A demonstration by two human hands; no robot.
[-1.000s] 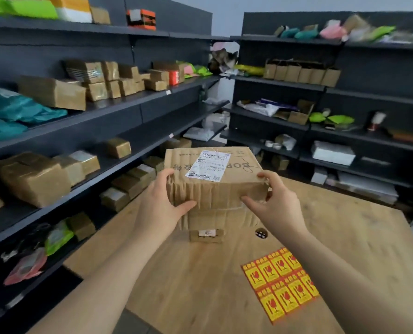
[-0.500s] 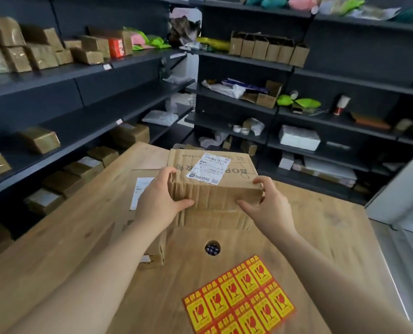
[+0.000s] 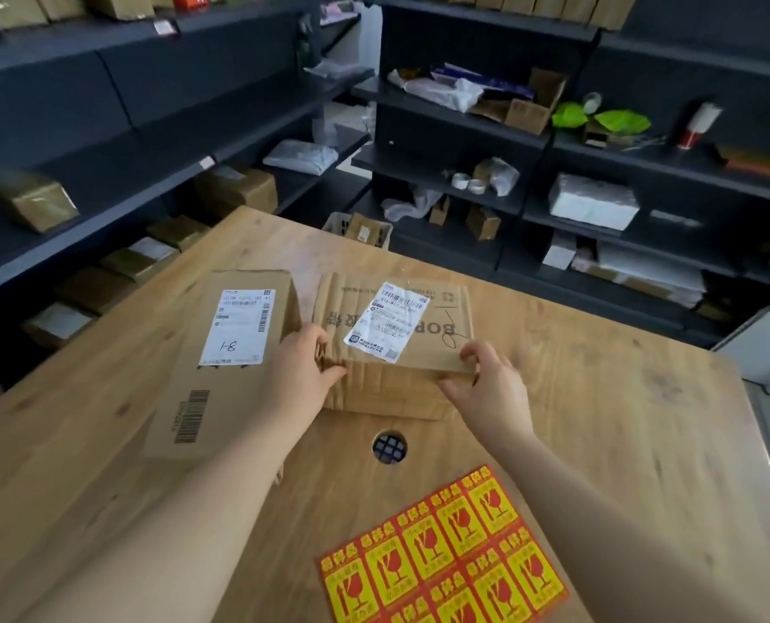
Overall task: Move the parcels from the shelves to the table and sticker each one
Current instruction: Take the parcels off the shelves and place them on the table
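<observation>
**Kid:** Where is the crumpled box [image 3: 392, 391]?

**Friend:** In the middle of the frame, on the wooden table [image 3: 599, 397]. Its bottom edge looks to touch the wood. A white label [image 3: 385, 321] is stuck on top, a bit crooked.

**Kid:** Who holds it?

**Friend:** Both hands. The left hand [image 3: 300, 368] grips the near left corner. Its fingers are curled over the top edge and its thumb presses on the front side. The right hand [image 3: 486, 388] grips the near right corner the same way, with bent fingers on top and the thumb on the front.

**Kid:** Is there another box?

**Friend:** Yes. A long box [image 3: 221, 379] lies flat just to the left of it. I cannot tell if the two touch. It has a barcode [image 3: 192, 415] near its front end.

**Kid:** What is at the bottom of the frame?

**Friend:** A sheet of yellow and red stickers [image 3: 441, 550] lies flat on the table. Between it and the crumpled box is a round hole [image 3: 389, 447] in the wood.

**Kid:** And up top?

**Friend:** Dark shelves [image 3: 455, 123] fill the top of the frame. Brown parcels [image 3: 32, 204] sit on the ones at the left. Green bags [image 3: 623, 121] sit at the upper right.
</observation>
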